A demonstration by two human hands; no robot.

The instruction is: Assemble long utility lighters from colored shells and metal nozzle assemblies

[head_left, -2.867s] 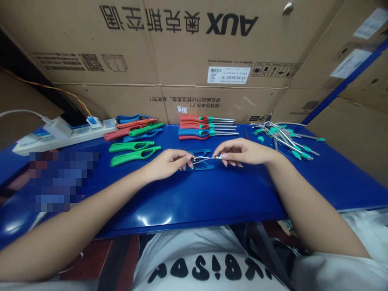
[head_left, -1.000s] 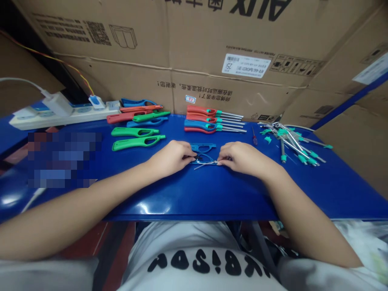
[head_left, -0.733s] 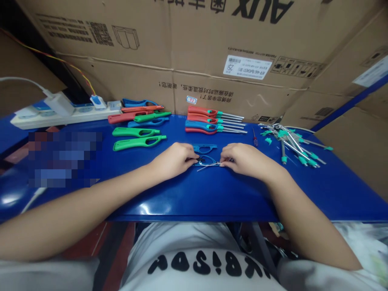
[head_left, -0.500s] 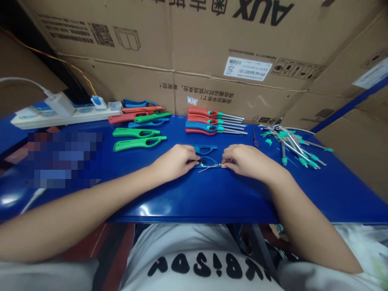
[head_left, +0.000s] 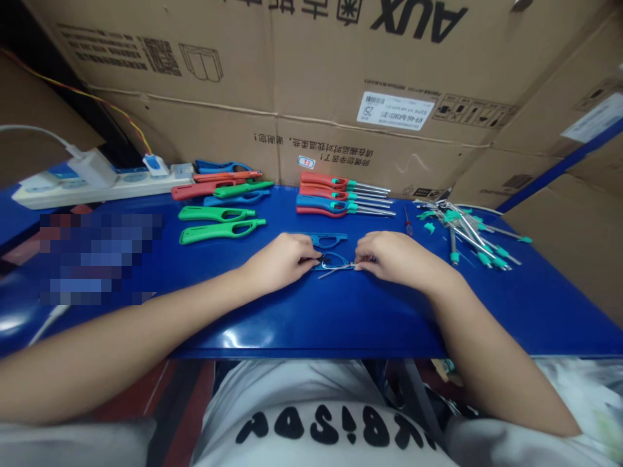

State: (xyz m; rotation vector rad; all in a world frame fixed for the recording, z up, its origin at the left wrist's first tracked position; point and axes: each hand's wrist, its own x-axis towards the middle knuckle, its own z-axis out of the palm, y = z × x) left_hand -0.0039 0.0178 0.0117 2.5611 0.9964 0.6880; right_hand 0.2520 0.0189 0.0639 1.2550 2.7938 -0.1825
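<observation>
A blue lighter casing half [head_left: 335,266] with a loop-shaped opening lies flat on the table between my hands. My left hand [head_left: 287,261] is closed at its left part, fingertips pinched by a small black piece [head_left: 323,259]. My right hand [head_left: 389,258] pinches a thin greyish tube [head_left: 333,270] at the casing's narrow right end. The tube's free end slants toward me over the casing's edge. The fingers hide the exact grip points. Just behind lies a second blue casing half [head_left: 331,240], its left part covered by my left hand.
Green casing halves [head_left: 221,230] and other coloured casings lie at left. Assembled lighters [head_left: 324,206] with metal rods are stacked centre back. A small screwdriver [head_left: 408,224] and a pile of metal rods [head_left: 470,227] sit right. A power strip [head_left: 97,188] and cardboard [head_left: 292,97] stand behind.
The view has shifted very slightly. Both hands keep their pinch at the blue casing, with no clear movement of the parts.
</observation>
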